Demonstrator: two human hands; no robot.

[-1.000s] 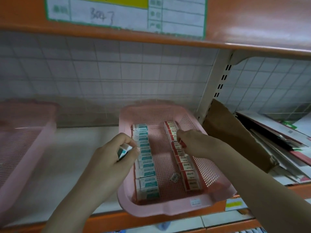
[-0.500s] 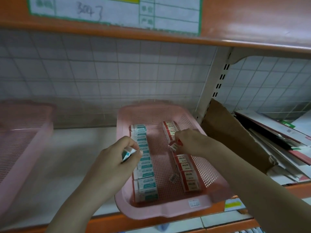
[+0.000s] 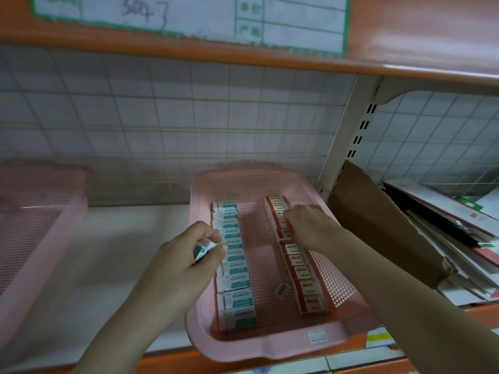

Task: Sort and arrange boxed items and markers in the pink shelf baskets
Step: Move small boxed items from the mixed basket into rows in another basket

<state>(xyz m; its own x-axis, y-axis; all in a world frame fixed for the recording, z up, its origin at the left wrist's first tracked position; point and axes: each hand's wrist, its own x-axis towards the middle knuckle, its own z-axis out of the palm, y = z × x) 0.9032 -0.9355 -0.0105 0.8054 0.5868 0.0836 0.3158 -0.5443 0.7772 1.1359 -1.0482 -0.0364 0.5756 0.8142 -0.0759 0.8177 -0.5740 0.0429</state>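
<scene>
- The left hand pinches a small white-and-teal cardboard box between thumb and fingers, just left of the pink perforated plastic basket on the white shelf.
- The right hand, fingers curled, grasps a red-and-white cardboard box in the basket's right-hand row.
- A row of teal-and-white boxes runs along the basket's left side.
- A loose small box lies between the rows.
- A second pink basket sits well to the left.

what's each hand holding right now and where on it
Left hand pinches a small teal-and-white box by its end. Right hand fingers a red box in the row; exact grip hidden.
</scene>
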